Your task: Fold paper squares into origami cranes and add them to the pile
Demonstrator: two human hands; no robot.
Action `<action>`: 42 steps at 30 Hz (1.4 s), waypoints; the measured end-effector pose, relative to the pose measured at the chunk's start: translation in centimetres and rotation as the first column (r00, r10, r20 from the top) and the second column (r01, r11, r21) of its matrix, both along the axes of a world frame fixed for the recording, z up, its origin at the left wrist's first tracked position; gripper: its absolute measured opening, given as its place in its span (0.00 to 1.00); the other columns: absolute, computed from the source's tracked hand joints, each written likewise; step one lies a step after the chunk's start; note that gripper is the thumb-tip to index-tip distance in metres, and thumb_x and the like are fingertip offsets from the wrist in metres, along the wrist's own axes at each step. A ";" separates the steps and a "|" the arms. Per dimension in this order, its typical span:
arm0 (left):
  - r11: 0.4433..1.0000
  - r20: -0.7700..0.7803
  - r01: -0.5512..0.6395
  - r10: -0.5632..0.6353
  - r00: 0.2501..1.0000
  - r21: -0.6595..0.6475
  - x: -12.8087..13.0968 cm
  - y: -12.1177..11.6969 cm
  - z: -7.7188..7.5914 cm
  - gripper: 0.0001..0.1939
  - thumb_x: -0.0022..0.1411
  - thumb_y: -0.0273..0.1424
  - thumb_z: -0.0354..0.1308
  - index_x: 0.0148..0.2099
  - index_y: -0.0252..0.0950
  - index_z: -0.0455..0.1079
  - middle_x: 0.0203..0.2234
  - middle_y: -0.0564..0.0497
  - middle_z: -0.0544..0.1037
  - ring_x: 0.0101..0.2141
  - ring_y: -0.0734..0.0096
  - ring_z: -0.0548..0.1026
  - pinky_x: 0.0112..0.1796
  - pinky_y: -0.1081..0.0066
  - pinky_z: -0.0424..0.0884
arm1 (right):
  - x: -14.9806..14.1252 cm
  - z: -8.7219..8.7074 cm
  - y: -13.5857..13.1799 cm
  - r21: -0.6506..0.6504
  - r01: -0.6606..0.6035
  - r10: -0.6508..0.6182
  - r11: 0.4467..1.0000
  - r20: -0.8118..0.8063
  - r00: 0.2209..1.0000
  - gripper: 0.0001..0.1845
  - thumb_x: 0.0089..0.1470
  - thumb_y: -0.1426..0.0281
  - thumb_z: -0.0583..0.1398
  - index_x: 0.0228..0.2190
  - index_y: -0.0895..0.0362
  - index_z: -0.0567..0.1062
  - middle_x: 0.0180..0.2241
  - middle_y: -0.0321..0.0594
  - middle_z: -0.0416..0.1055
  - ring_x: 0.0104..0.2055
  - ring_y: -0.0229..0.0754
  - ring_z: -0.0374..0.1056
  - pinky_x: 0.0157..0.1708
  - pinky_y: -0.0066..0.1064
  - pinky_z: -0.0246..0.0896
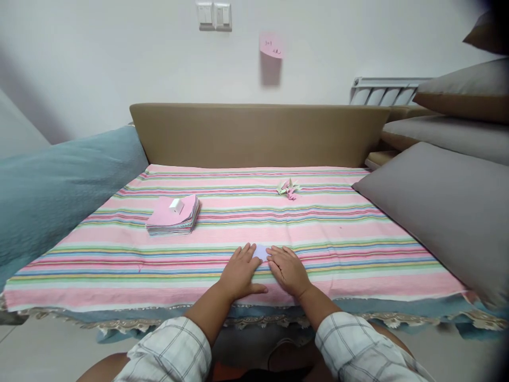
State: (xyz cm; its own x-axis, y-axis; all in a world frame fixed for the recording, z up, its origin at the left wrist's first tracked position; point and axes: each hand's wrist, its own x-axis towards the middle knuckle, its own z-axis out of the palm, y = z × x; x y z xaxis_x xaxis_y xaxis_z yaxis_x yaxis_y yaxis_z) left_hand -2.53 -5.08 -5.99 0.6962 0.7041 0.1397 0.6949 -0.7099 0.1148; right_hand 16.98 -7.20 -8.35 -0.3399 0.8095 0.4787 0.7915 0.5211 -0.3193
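Note:
Both my hands lie flat on the striped cloth (338, 233) near its front edge. My left hand (240, 273) and my right hand (288, 269) press with stretched fingers on a small pale lilac paper (260, 252), which peeks out between them. Most of that paper is hidden under my fingers. A stack of pink paper squares (174, 216) lies to the left, further back, with a small white block (176, 205) on top. Some folded paper figures (289, 187) sit at the back centre.
A tan backrest (258, 135) runs behind the cloth. Grey cushions (441, 212) crowd the right side, and a teal cushion (59, 185) the left. A pink note (271, 45) hangs on the wall under light switches (214, 16).

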 end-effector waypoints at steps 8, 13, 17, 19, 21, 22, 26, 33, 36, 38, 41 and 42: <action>0.990 0.041 -0.130 0.128 0.991 0.050 -1.8 -0.7 -0.4 0.39 0.43 0.58 0.56 0.48 0.33 0.65 0.58 0.37 0.59 0.59 0.49 0.53 0.57 0.51 0.50 | 0.0 0.2 -0.1 -0.007 0.005 -0.005 1.000 -0.010 1.000 0.14 0.59 0.68 0.49 0.39 0.54 0.73 0.48 0.42 0.70 0.54 0.43 0.61 0.54 0.43 0.49; 0.985 0.059 -0.165 0.162 0.985 0.051 -3.0 -0.8 -0.5 0.38 0.45 0.57 0.56 0.51 0.35 0.64 0.58 0.40 0.61 0.59 0.48 0.55 0.56 0.48 0.51 | 0.0 0.1 -0.2 -0.008 0.006 -0.006 1.000 -0.020 1.000 0.14 0.59 0.68 0.49 0.39 0.54 0.73 0.48 0.41 0.70 0.54 0.43 0.61 0.54 0.43 0.49; 0.975 0.172 -0.221 0.213 0.962 0.029 -3.6 -0.7 -0.6 0.32 0.54 0.49 0.54 0.54 0.34 0.62 0.53 0.42 0.68 0.57 0.53 0.60 0.56 0.51 0.55 | 0.0 0.1 -0.1 -0.014 0.001 -0.002 1.000 -0.050 0.999 0.12 0.58 0.68 0.50 0.38 0.54 0.73 0.48 0.41 0.70 0.54 0.43 0.61 0.54 0.43 0.50; 0.962 0.281 -0.272 0.252 0.926 0.035 -3.7 -0.4 -0.6 0.23 0.59 0.42 0.51 0.54 0.36 0.63 0.51 0.45 0.70 0.55 0.59 0.63 0.54 0.55 0.59 | 0.0 0.1 -0.1 0.000 0.004 -0.004 1.000 -0.067 0.998 0.12 0.58 0.69 0.50 0.38 0.54 0.73 0.48 0.41 0.71 0.54 0.43 0.62 0.53 0.42 0.51; 0.956 0.372 -0.287 0.244 0.896 0.063 -3.3 -0.1 -0.2 0.16 0.61 0.37 0.51 0.49 0.38 0.67 0.52 0.46 0.69 0.54 0.62 0.64 0.53 0.59 0.62 | -0.1 0.0 0.0 0.024 0.008 -0.006 1.000 -0.082 0.997 0.12 0.57 0.70 0.50 0.38 0.54 0.73 0.47 0.41 0.71 0.53 0.43 0.62 0.52 0.41 0.53; 0.959 0.389 -0.269 0.217 0.895 0.085 -2.9 0.2 0.0 0.14 0.60 0.36 0.52 0.46 0.39 0.70 0.53 0.47 0.68 0.54 0.62 0.65 0.52 0.59 0.63 | -0.1 0.0 0.1 0.037 0.009 -0.005 0.999 -0.089 0.996 0.12 0.57 0.70 0.50 0.37 0.54 0.73 0.46 0.41 0.71 0.52 0.43 0.63 0.52 0.41 0.54; 1.000 0.241 -0.013 0.006 0.971 0.028 -0.7 1.5 1.6 0.09 0.57 0.36 0.56 0.40 0.42 0.74 0.45 0.49 0.75 0.45 0.64 0.71 0.49 0.62 0.65 | 0.0 -0.1 0.4 0.052 -0.006 0.012 0.999 -0.121 0.993 0.11 0.55 0.70 0.52 0.39 0.54 0.73 0.45 0.41 0.72 0.51 0.44 0.64 0.51 0.40 0.55; 0.997 0.137 0.016 -0.006 0.991 -0.075 0.5 3.0 2.4 0.09 0.59 0.34 0.54 0.33 0.40 0.75 0.33 0.50 0.79 0.39 0.65 0.74 0.43 0.66 0.66 | 0.1 0.7 1.1 -0.095 0.024 -0.038 0.995 -0.155 0.987 0.08 0.52 0.68 0.57 0.35 0.51 0.74 0.42 0.38 0.72 0.46 0.44 0.65 0.45 0.39 0.57; 0.997 0.153 -0.020 0.030 0.988 -0.070 0.3 2.8 2.1 0.10 0.60 0.34 0.53 0.33 0.39 0.75 0.33 0.50 0.78 0.39 0.66 0.74 0.43 0.67 0.66 | 0.0 0.9 1.5 -0.146 0.027 -0.051 0.989 -0.163 0.985 0.07 0.51 0.66 0.58 0.34 0.51 0.74 0.42 0.38 0.72 0.45 0.45 0.65 0.44 0.40 0.56; 0.997 0.164 -0.038 0.048 0.985 -0.063 0.1 2.5 1.9 0.09 0.60 0.33 0.53 0.33 0.39 0.74 0.35 0.50 0.78 0.39 0.66 0.73 0.43 0.67 0.66 | -0.1 1.0 1.7 -0.166 0.037 -0.066 0.985 -0.170 0.983 0.06 0.50 0.64 0.59 0.32 0.50 0.74 0.41 0.38 0.72 0.45 0.46 0.64 0.44 0.40 0.56; 0.997 0.178 -0.056 0.065 0.982 -0.057 0.1 2.3 1.6 0.09 0.60 0.33 0.53 0.34 0.39 0.74 0.36 0.51 0.78 0.40 0.67 0.73 0.43 0.67 0.66 | -0.2 1.1 1.8 -0.171 0.045 -0.074 0.984 -0.172 0.982 0.05 0.50 0.63 0.59 0.30 0.50 0.74 0.40 0.37 0.72 0.44 0.46 0.64 0.44 0.40 0.55; 0.997 0.181 -0.059 0.068 0.981 -0.055 0.1 2.3 1.5 0.09 0.60 0.33 0.52 0.34 0.39 0.74 0.36 0.51 0.78 0.40 0.67 0.73 0.43 0.67 0.66 | -0.2 1.1 1.8 -0.172 0.044 -0.074 0.984 -0.171 0.983 0.05 0.51 0.63 0.59 0.30 0.50 0.75 0.40 0.37 0.72 0.44 0.45 0.64 0.43 0.40 0.55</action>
State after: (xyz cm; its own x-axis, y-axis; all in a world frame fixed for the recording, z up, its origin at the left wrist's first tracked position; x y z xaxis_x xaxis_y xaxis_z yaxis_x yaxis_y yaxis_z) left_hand -2.42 -2.75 -4.45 0.6161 0.7549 0.2246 0.7023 -0.6557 0.2773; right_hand 16.77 -5.37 -7.30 -0.2116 0.8990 0.3833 0.7428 0.4028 -0.5347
